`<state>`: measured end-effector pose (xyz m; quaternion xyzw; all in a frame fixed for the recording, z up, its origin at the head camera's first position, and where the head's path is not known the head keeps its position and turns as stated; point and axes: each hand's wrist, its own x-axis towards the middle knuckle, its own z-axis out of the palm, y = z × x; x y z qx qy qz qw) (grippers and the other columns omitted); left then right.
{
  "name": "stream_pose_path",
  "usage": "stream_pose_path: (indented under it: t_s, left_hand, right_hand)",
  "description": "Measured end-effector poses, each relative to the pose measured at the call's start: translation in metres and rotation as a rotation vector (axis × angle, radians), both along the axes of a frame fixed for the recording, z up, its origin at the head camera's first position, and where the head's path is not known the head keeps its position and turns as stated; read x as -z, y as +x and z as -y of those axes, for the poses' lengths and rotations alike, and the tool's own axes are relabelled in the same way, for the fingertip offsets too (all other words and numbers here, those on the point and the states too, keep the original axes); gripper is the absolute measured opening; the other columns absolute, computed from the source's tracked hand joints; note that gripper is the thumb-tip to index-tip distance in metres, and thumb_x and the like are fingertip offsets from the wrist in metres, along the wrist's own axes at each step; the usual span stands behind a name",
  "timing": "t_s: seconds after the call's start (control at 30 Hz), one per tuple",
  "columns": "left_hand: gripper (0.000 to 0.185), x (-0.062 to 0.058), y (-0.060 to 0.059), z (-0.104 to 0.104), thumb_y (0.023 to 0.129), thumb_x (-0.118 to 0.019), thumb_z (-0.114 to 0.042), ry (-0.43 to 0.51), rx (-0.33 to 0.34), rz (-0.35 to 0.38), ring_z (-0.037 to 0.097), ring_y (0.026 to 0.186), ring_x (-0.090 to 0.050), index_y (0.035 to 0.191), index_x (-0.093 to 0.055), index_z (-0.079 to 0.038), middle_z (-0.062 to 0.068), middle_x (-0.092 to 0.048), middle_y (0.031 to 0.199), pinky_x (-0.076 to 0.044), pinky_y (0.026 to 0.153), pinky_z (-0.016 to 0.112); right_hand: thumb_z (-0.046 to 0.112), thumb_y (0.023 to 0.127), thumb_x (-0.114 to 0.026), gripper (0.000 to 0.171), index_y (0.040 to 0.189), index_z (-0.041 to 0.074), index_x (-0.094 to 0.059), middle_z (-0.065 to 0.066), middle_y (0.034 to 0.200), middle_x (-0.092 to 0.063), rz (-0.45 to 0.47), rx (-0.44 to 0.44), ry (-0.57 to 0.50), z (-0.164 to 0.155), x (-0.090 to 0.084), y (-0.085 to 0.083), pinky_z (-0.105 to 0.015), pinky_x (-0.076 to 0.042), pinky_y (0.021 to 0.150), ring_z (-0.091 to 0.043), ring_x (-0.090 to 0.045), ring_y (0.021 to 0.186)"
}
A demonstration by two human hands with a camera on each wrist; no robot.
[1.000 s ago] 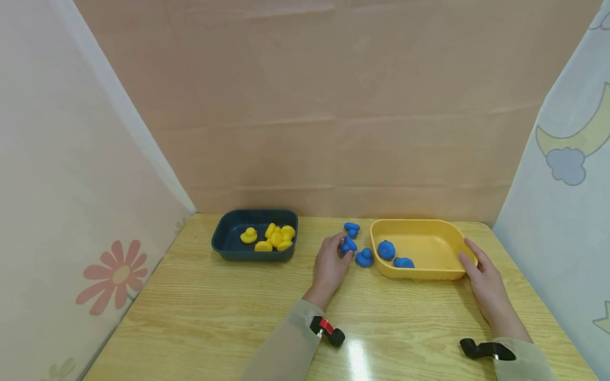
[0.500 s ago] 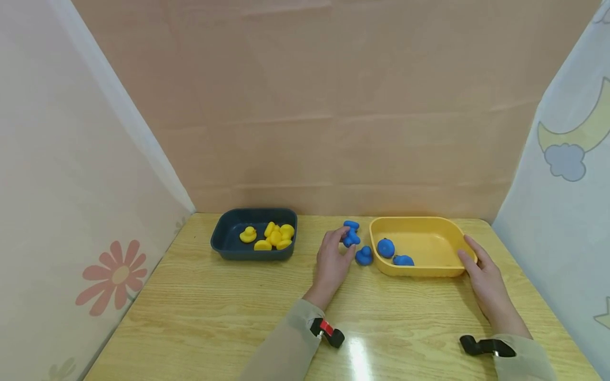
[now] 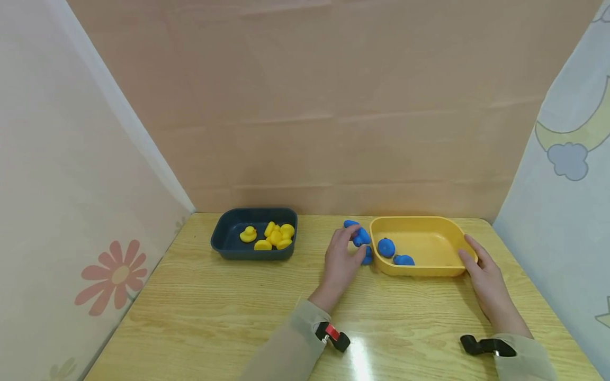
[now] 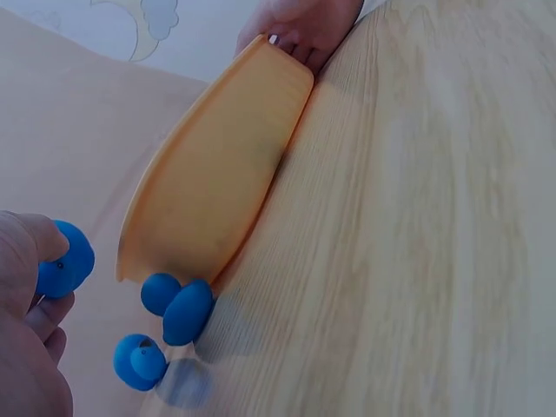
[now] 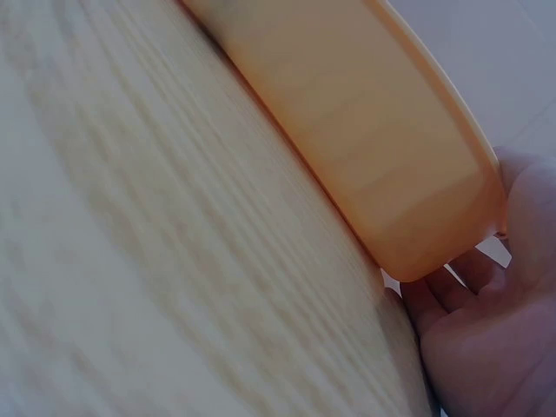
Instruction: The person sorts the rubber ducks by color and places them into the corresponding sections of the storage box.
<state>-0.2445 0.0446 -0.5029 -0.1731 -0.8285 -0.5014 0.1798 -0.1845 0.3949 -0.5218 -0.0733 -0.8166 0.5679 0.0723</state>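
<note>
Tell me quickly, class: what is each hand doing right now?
Left hand: grip closed, pinching a blue duck above the table.
Right hand: open, fingers resting against the right end of the yellow tray, holding nothing.

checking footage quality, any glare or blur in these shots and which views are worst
Head view: sharp overall, with one bright glare patch on the table near the wrists. Left wrist view: the yellow tray and the blue duck the left hand pinches are soft, and the wood grain is smeared. Right wrist view: blurriest, tray wall and right hand out of focus.
</note>
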Motion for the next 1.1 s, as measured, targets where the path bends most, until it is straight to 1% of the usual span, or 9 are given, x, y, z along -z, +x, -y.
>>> stream_pose_path:
  t_s: [0.1,0.17,0.4,0.5,0.7,0.77,0.87,1.0,1.1]
  left_hand:
    - [0.046,-0.002,0.003,-0.005,0.100,-0.084,-0.011,-0.012,0.023,-0.038,0.018,0.117,-0.068,0.144,-0.069,-0.013,0.003,-0.067,0.129,-0.059,0.101,0.034]
    - [0.047,-0.004,0.005,-0.009,0.099,-0.084,-0.009,-0.016,0.039,-0.051,0.018,0.118,-0.069,0.143,-0.069,-0.013,0.004,-0.067,0.130,-0.059,0.101,0.033]
    - [0.046,-0.007,0.013,-0.024,0.102,-0.082,-0.014,-0.059,0.085,0.002,0.013,0.121,-0.066,0.146,-0.067,-0.016,0.000,-0.066,0.133,-0.055,0.105,0.026]
    - [0.046,-0.007,0.015,-0.029,0.103,-0.082,-0.015,-0.073,0.101,0.001,0.011,0.121,-0.066,0.146,-0.068,-0.015,-0.001,-0.066,0.134,-0.055,0.105,0.023]
    - [0.046,-0.004,0.016,-0.036,0.101,-0.084,-0.014,-0.109,0.103,-0.050,0.011,0.114,-0.066,0.144,-0.070,-0.012,0.001,-0.066,0.130,-0.054,0.098,0.018]
    - [0.046,-0.003,0.017,-0.038,0.100,-0.085,-0.014,-0.111,0.105,-0.059,0.011,0.113,-0.066,0.143,-0.070,-0.012,0.002,-0.066,0.129,-0.054,0.098,0.017]
    - [0.044,-0.001,0.017,-0.040,0.101,-0.084,-0.014,-0.109,0.112,-0.054,0.010,0.111,-0.064,0.143,-0.070,-0.013,0.001,-0.065,0.129,-0.053,0.099,0.016]
    - [0.042,0.002,0.017,-0.043,0.102,-0.083,-0.016,-0.122,0.116,-0.049,0.008,0.107,-0.062,0.142,-0.070,-0.014,0.000,-0.065,0.127,-0.051,0.094,0.014]
    - [0.043,0.002,0.018,-0.044,0.102,-0.084,-0.017,-0.147,0.118,-0.055,0.009,0.109,-0.063,0.143,-0.070,-0.014,-0.001,-0.066,0.126,-0.052,0.095,0.015]
  right_hand:
    - [0.049,0.118,-0.048,0.072,0.179,0.033,-0.012,-0.007,0.185,0.002,0.000,-0.002,-0.005,0.000,0.000,0.000,0.001,-0.010,0.113,-0.031,0.013,0.167]
    - [0.048,0.118,-0.048,0.072,0.179,0.034,-0.013,-0.007,0.185,0.002,-0.003,-0.004,-0.007,0.000,0.000,0.000,0.001,-0.011,0.113,-0.030,0.013,0.167]
    - [0.048,0.118,-0.049,0.072,0.179,0.035,-0.014,-0.008,0.185,0.002,-0.007,0.002,-0.003,0.000,0.000,0.001,0.002,-0.010,0.111,-0.030,0.013,0.168]
    - [0.048,0.118,-0.049,0.072,0.179,0.035,-0.014,-0.008,0.185,0.002,-0.006,0.003,-0.004,0.000,0.000,0.002,0.002,-0.010,0.111,-0.030,0.013,0.168]
    - [0.047,0.118,-0.049,0.071,0.179,0.036,-0.016,-0.006,0.185,0.000,-0.012,0.010,-0.003,0.001,0.000,0.001,0.003,-0.010,0.110,-0.027,0.011,0.168]
    - [0.048,0.118,-0.049,0.071,0.179,0.036,-0.016,-0.006,0.185,-0.001,-0.012,0.012,0.001,0.001,-0.001,0.001,0.003,-0.010,0.109,-0.028,0.011,0.168]
    - [0.048,0.118,-0.049,0.071,0.179,0.036,-0.015,-0.006,0.185,0.000,-0.010,0.011,0.000,0.002,-0.001,0.002,0.003,-0.011,0.109,-0.029,0.011,0.168]
    - [0.048,0.118,-0.049,0.071,0.179,0.036,-0.015,-0.004,0.185,0.001,-0.008,0.011,-0.005,0.002,-0.002,0.003,0.002,-0.011,0.111,-0.029,0.011,0.168]
    - [0.048,0.118,-0.049,0.071,0.179,0.035,-0.014,-0.004,0.185,0.001,-0.010,0.009,-0.002,0.002,-0.002,0.003,0.002,-0.011,0.111,-0.028,0.012,0.168]
